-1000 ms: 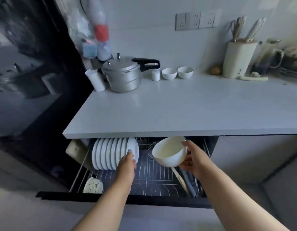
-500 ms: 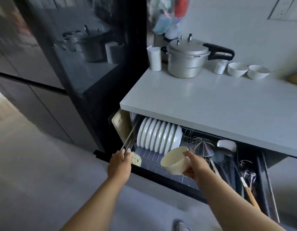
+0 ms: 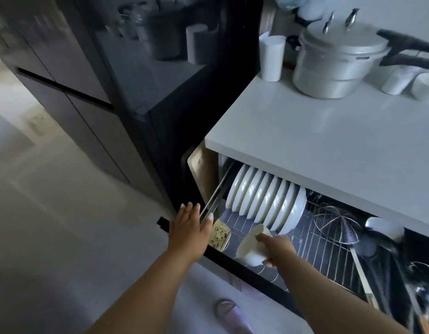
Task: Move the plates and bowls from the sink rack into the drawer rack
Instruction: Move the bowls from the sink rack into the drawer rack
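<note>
The drawer rack (image 3: 329, 249) is pulled out under the white counter (image 3: 329, 145). Several white plates (image 3: 268, 201) stand on edge in a row at its left end. My right hand (image 3: 277, 249) grips a cream bowl (image 3: 250, 247), tilted on its side, low over the wire grid just in front of the plates. My left hand (image 3: 189, 227) hovers with fingers spread at the drawer's front left corner, beside the metal side rail (image 3: 215, 196). A small dish with a bear print (image 3: 219, 235) lies in that corner.
A wire strainer (image 3: 336, 225), a ladle and other utensils fill the drawer's right part. A pressure cooker (image 3: 338, 61), a white cup (image 3: 271, 59) and small containers stand on the counter. A dark glossy fridge (image 3: 141, 80) stands left. A purple slipper (image 3: 230, 314) shows on the floor.
The view swung further left and down. My right hand lowered the bowl into the rack and tipped it on its side. My left hand opened at the drawer's corner.
</note>
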Available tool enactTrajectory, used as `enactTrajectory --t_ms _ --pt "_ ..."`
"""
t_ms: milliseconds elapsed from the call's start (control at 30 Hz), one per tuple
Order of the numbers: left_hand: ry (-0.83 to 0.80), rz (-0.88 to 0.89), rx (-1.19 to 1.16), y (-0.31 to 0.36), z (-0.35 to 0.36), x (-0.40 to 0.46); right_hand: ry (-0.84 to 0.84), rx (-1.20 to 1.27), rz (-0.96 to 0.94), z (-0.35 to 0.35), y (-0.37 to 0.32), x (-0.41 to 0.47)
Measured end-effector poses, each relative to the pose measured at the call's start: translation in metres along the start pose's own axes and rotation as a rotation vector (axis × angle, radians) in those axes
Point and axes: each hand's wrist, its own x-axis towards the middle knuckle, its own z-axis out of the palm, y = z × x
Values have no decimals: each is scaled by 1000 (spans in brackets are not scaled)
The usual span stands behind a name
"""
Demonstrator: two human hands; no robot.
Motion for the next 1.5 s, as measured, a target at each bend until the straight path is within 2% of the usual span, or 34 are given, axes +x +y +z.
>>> enactTrajectory --t_ms 133,333,500,1033,1267,1367,1500 --pt "-18 75 89 6 14 31 -27 -102 22 19 -5 22" --pt "23 90 254 -4 29 47 -72 -243 24 47 -8 51" --pt "73 113 268 -6 32 49 -81 -338 48 67 -12 62" --pt "120 119 265 -10 35 48 -130 -385 59 103 -12 76" --pt "127 114 235 -4 30 45 -95 -341 -18 83 -23 59" --pt "105 84 213 -1 26 43 -72 -244 -67 73 -31 47" --pt "42 37 14 4 22 35 -71 -88 -134 54 -44 27"
